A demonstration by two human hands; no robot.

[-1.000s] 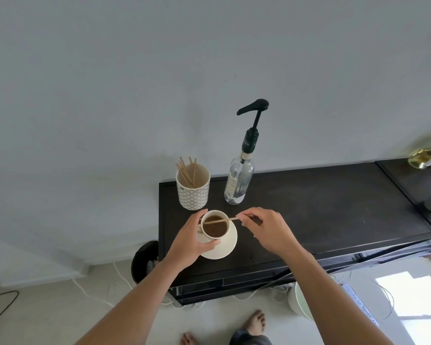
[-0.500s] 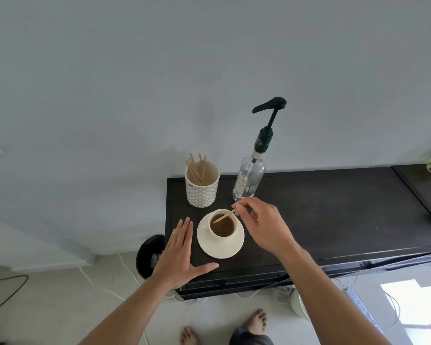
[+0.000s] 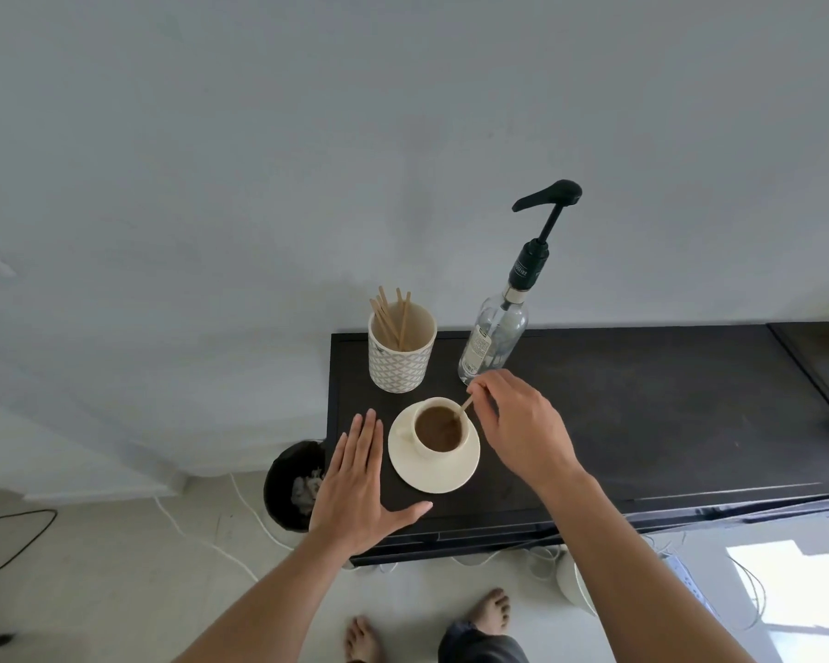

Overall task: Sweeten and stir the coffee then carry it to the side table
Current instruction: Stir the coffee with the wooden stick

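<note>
The left hand point(image 3: 361, 490) has let go of the cup point(image 3: 439, 427) and now lies flat, fingers spread, on the dark table point(image 3: 642, 423) left of the saucer point(image 3: 434, 471). The right hand point(image 3: 522, 425) pinches the stirrer point(image 3: 464, 405), dipped in the coffee; stirring continues unsteadied.

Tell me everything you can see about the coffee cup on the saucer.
The coffee cup is small and cream-coloured, ceramic by its look, with a short handle on its left side. It stands upright on a matching round saucer near the front left of the dark table, holding brown coffee close to the rim. A thin wooden stir stick, pinched by the right hand, dips in over the far right rim. The left hand lies flat beside the saucer, not touching the cup.
</note>
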